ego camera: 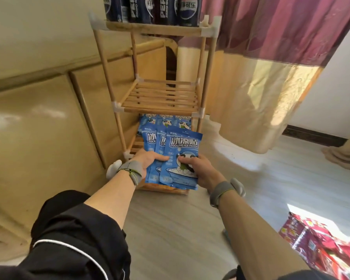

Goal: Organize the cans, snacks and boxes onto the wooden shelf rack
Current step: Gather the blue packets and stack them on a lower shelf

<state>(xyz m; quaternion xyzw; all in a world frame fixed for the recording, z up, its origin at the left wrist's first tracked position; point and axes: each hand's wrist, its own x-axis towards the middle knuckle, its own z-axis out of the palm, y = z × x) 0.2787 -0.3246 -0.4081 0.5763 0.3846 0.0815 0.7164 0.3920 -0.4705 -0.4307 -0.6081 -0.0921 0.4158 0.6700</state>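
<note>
At twelve o'clock, your left hand and right hand pinch flat blue plastic packets; next, tuck them into the slatted wooden rack.

Cans atop rack; pouches at its bottom; boxes on floor, right.

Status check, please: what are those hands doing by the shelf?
Left hand, right hand both gripping blue packets. Held at bottom shelf, more packets standing behind. No obstruction seen.

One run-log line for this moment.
phase: shelving | left hand: grips blue packs | right hand: grips blue packs | where: front of bottom tier, shelved packs behind | top tier: cola cans
</note>
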